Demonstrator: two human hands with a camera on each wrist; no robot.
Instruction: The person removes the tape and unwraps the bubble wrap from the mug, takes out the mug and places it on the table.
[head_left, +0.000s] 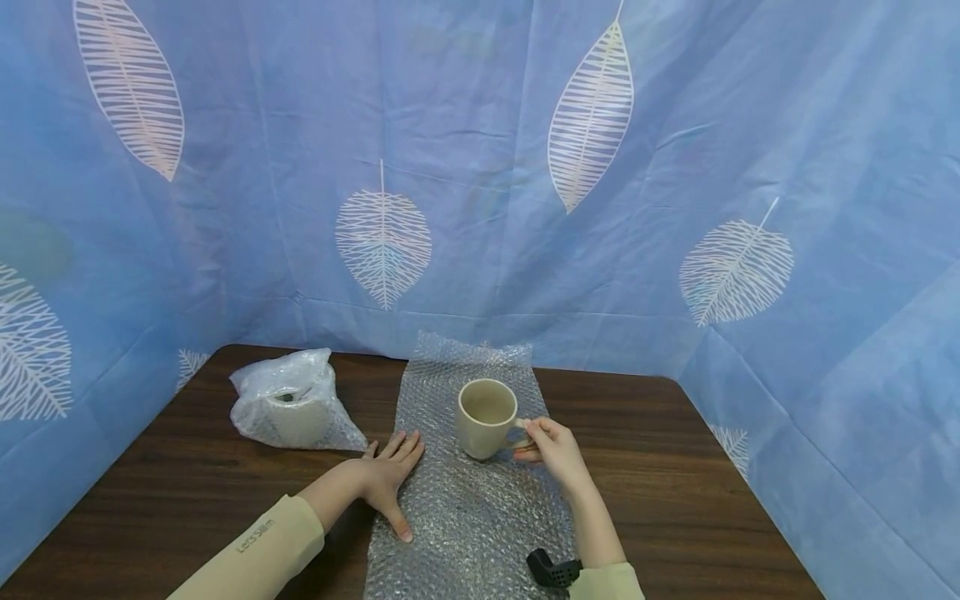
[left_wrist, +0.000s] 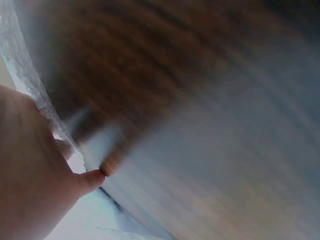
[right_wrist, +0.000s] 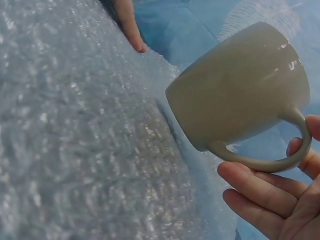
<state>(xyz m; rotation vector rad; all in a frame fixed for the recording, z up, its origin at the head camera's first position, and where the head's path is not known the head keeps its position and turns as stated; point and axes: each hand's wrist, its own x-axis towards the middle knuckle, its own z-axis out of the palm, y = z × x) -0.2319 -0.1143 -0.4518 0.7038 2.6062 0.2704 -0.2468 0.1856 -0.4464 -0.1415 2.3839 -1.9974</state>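
Observation:
A beige mug (head_left: 480,437) is upright over a long sheet of bubble wrap (head_left: 465,533). My right hand (head_left: 555,450) pinches its handle between thumb and fingers, as the right wrist view shows on the mug (right_wrist: 240,85) from the side. Whether the mug's base touches the wrap is hard to tell. My left hand (head_left: 386,479) lies with spread fingers on the left edge of the sheet. In the left wrist view only part of that hand (left_wrist: 35,170) shows, with one fingertip against the tabletop.
At the back left of the dark wooden table (head_left: 660,467) sits a bubble-wrapped bundle (head_left: 292,404) with a pale, round-rimmed object inside. A blue leaf-print curtain (head_left: 480,250) hangs behind the table and at both sides. A black device (head_left: 552,570) is by my right wrist.

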